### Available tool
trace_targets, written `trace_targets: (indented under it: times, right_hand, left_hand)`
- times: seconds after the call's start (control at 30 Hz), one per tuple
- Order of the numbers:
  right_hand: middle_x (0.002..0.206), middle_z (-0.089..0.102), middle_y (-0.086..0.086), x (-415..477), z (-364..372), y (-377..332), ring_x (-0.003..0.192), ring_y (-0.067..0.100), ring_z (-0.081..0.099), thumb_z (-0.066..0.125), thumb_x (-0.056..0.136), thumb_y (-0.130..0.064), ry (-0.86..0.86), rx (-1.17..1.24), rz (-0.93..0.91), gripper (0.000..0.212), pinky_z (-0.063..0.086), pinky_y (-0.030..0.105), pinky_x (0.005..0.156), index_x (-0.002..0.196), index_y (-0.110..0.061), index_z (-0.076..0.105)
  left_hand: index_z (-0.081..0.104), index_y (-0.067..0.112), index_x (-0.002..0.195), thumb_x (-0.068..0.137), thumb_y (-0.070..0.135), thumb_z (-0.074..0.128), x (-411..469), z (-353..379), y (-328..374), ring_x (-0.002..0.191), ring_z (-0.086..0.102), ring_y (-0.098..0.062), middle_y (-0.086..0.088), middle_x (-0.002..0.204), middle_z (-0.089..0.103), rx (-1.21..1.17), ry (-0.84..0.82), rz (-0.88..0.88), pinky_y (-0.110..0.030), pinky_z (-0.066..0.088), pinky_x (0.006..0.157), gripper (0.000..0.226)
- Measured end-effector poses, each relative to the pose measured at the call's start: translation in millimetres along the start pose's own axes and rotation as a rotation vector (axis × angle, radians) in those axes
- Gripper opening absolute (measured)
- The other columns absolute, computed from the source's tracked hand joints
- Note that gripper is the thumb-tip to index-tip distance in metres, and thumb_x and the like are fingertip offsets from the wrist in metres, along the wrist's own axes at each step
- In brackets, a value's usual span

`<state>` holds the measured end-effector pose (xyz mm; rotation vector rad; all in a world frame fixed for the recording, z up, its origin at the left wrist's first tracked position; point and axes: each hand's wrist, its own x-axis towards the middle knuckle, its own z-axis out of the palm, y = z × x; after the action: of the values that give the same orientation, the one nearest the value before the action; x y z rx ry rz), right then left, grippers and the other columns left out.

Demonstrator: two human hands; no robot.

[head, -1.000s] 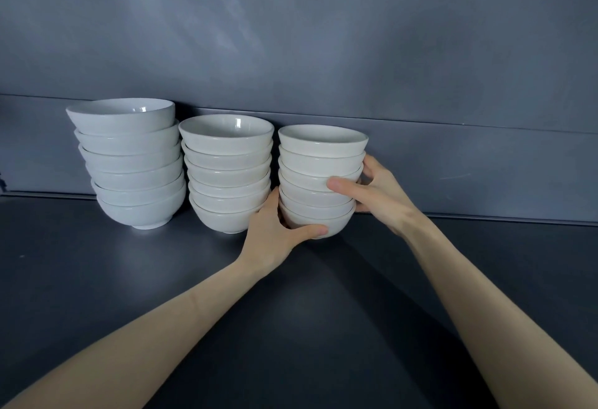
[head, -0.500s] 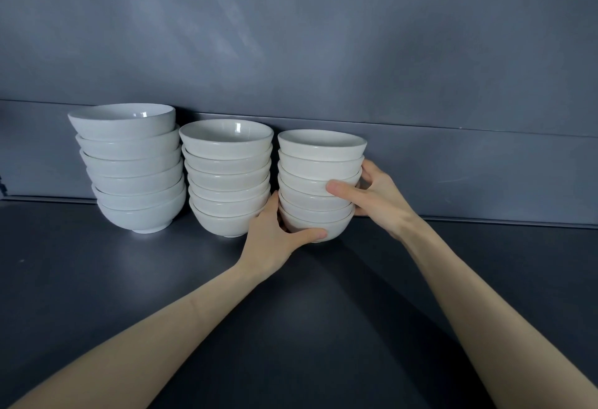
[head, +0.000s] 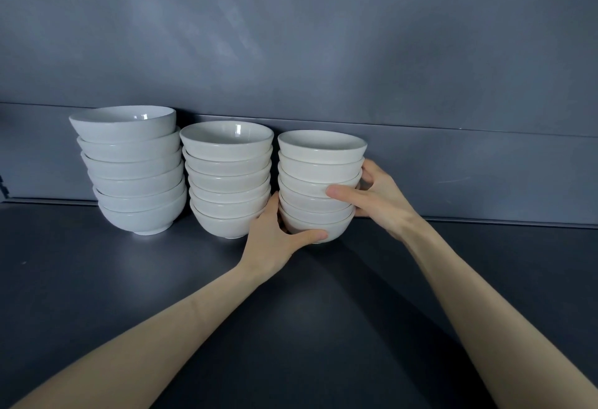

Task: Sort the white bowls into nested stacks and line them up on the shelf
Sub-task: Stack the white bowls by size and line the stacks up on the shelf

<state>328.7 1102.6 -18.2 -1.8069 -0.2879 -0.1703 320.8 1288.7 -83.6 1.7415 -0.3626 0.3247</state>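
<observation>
Three nested bowl stacks in a row on dark shelf, against back wall. Right stack clasped between both hands: left hand cupping base, thumb across front; right hand wrapped at mid-height. Middle stack just beside; left stack tallest, apart.
</observation>
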Motion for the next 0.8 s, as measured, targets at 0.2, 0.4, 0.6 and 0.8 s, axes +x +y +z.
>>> trace_targets:
  times: [0.2, 0.4, 0.6, 0.8]
  right_hand:
    - [0.121, 0.064, -0.013, 0.0, 0.4, 0.7, 0.109, 0.01, 0.062, 0.082, 0.071, -0.026, 0.006, 0.006, -0.007, 0.072, 0.058, 0.038, 0.084, 0.134, -0.024, 0.047]
    - [0.123, 0.062, -0.015, 0.1, 0.3, 0.5, 0.111, 0.007, 0.061, 0.082, 0.071, -0.026, 0.013, -0.001, -0.012, 0.076, 0.058, 0.034, 0.083, 0.137, -0.025, 0.045]
    - [0.126, 0.061, -0.014, 0.5, -0.3, 1.2, 0.113, 0.007, 0.059, 0.083, 0.068, -0.032, 0.006, -0.015, -0.009, 0.081, 0.055, 0.038, 0.091, 0.138, -0.025, 0.044]
    - [0.127, 0.059, -0.016, -0.7, -0.3, -0.1, 0.116, 0.005, 0.057, 0.083, 0.069, -0.033, -0.02, -0.015, 0.001, 0.082, 0.051, 0.041, 0.098, 0.14, -0.025, 0.042]
  left_hand:
    - [0.05, 0.026, 0.133, 0.062, 0.025, 0.089, -1.7, 0.0, 1.2, 0.117, 0.055, 0.0, 0.017, 0.125, 0.061, 0.001, 0.008, 0.002, -0.032, 0.046, 0.104, 0.08]
    - [0.05, 0.028, 0.131, 0.063, 0.025, 0.089, -1.7, -0.1, 0.2, 0.117, 0.056, 0.001, 0.017, 0.125, 0.062, 0.004, 0.002, 0.002, -0.033, 0.046, 0.104, 0.079]
    - [0.049, 0.04, 0.121, 0.064, 0.024, 0.089, -2.0, -0.2, 3.7, 0.114, 0.055, 0.006, 0.022, 0.12, 0.061, 0.03, -0.005, -0.006, -0.026, 0.047, 0.102, 0.072]
    - [0.043, 0.035, 0.133, 0.059, 0.048, 0.084, -4.1, -4.3, 9.2, 0.121, 0.051, 0.001, 0.022, 0.128, 0.056, 0.13, -0.069, -0.065, -0.033, 0.043, 0.107, 0.086]
